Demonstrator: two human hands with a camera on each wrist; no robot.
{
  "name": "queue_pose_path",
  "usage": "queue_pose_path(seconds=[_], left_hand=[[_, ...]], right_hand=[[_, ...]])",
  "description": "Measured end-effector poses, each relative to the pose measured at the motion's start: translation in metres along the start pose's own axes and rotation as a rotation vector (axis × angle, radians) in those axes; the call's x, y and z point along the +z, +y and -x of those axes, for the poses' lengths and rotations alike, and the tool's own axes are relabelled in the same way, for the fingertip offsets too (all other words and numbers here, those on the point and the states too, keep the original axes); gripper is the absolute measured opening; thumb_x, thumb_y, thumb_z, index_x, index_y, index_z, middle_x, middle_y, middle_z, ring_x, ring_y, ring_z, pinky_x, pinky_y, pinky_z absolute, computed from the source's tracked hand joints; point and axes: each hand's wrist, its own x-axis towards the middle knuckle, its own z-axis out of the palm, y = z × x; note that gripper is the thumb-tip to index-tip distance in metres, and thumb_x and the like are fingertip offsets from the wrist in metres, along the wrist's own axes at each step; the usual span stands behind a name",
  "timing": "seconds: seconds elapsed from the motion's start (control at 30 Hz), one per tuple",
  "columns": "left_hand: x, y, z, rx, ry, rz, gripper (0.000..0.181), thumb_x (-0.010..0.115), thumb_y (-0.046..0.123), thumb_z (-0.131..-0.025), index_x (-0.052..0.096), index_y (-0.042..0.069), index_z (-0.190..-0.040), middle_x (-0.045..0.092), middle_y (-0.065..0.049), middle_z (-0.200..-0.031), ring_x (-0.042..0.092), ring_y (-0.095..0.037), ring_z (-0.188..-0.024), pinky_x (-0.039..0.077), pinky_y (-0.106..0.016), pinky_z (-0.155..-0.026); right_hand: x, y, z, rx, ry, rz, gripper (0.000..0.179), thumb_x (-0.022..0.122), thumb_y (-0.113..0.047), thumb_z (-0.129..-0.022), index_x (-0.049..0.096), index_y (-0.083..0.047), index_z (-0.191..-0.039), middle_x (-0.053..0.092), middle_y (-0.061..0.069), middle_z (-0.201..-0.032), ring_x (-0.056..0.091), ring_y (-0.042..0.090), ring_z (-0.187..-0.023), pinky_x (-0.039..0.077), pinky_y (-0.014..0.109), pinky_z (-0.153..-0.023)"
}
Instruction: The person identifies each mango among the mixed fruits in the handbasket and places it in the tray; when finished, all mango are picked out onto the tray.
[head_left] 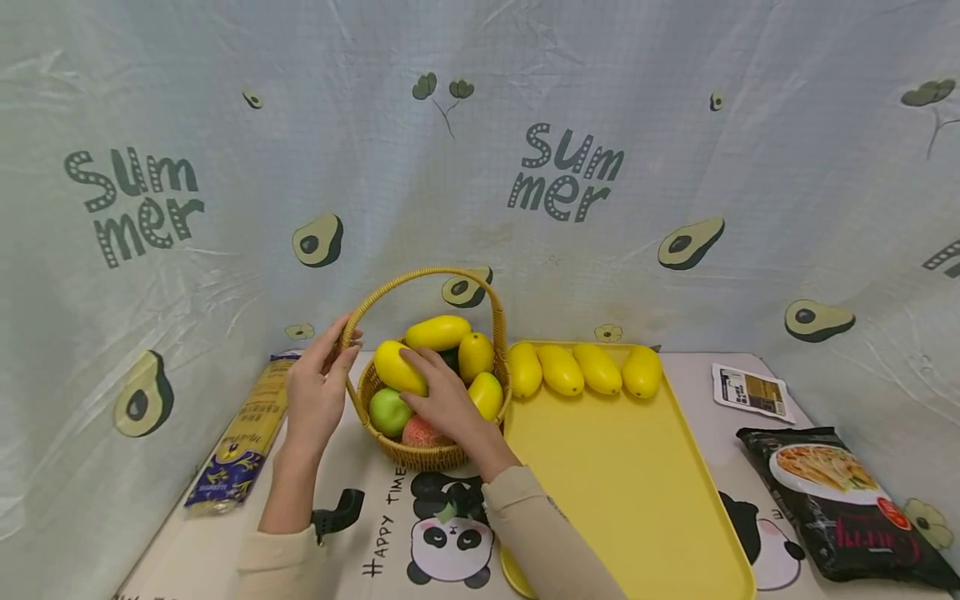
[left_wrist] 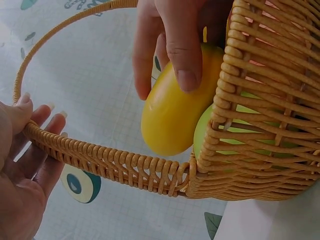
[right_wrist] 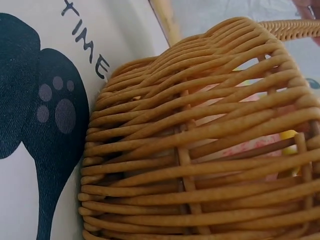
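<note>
A wicker basket (head_left: 431, 457) of fruit stands on the table, its tall arched handle (head_left: 390, 287) upright. My left hand (head_left: 318, 387) holds the handle's left side, thumb and fingers on either side of the cane in the left wrist view. With my right hand (head_left: 442, 396) I grip a yellow mango (head_left: 393, 367) at the basket's left rim, thumb and fingers around its upper end. Below it lie a green apple (head_left: 388, 412) and a reddish peach (head_left: 422, 432). More mangoes (head_left: 438, 332) fill the back and right. Wicker weave (right_wrist: 200, 150) fills the right wrist view, hiding that hand.
Right of the basket lies a yellow tray (head_left: 600, 467) with several mangoes (head_left: 597, 369) in a row along its far edge. A long pasta packet (head_left: 251, 433) is at the left. A black food bag (head_left: 843, 504) and a small white packet (head_left: 752, 392) lie at the right.
</note>
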Motion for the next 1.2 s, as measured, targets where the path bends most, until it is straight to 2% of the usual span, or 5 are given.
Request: queue_pose_path(seconds=[0.27,0.53,0.77,0.97,1.2], left_hand=[[0.003,0.0,0.001,0.011,-0.008,0.043,0.045,0.059,0.019,-0.1,0.054,0.032,-0.143,0.069,-0.005,-0.123,0.065,-0.019,-0.116,0.044,-0.004,-0.095],[0.008,-0.001,0.002,-0.007,-0.014,0.03,0.046,0.058,0.02,-0.1,0.052,0.035,-0.143,0.069,-0.004,-0.124,0.064,-0.018,-0.116,0.044,-0.003,-0.094],[0.003,0.0,0.001,0.0,0.006,0.016,0.046,0.059,0.018,-0.1,0.053,0.035,-0.142,0.07,-0.003,-0.123,0.059,0.007,-0.108,0.045,-0.003,-0.093],[0.003,-0.001,0.001,-0.007,0.008,0.025,0.047,0.059,0.016,-0.1,0.053,0.036,-0.142,0.069,-0.004,-0.122,0.057,0.012,-0.106,0.044,-0.002,-0.093],[0.002,-0.003,-0.001,0.009,0.013,0.016,0.047,0.059,0.017,-0.1,0.053,0.034,-0.143,0.069,-0.006,-0.122,0.058,0.01,-0.107,0.045,-0.003,-0.093]], right_hand=[[0.0,0.007,0.001,-0.03,0.055,-0.009,0.065,0.065,-0.017,-0.091,0.044,-0.031,-0.15,0.04,0.004,-0.157,0.048,0.023,-0.139,0.045,0.042,-0.111],[-0.005,0.013,0.008,-0.034,0.161,-0.136,0.061,0.064,-0.013,-0.086,0.054,-0.028,-0.143,0.05,-0.001,-0.151,0.05,0.016,-0.136,0.05,0.037,-0.106],[-0.015,0.015,0.025,-0.02,0.212,-0.201,0.061,0.066,-0.013,-0.085,0.055,-0.026,-0.143,0.051,-0.005,-0.151,0.047,0.014,-0.14,0.05,0.037,-0.107],[-0.026,0.02,0.04,-0.053,0.27,-0.242,0.058,0.068,-0.009,-0.085,0.057,-0.019,-0.141,0.054,0.003,-0.148,0.049,0.021,-0.139,0.051,0.042,-0.105],[-0.039,0.038,0.059,-0.015,0.352,-0.291,0.055,0.072,-0.009,-0.085,0.061,-0.021,-0.138,0.057,0.002,-0.145,0.051,0.021,-0.136,0.05,0.041,-0.107]])
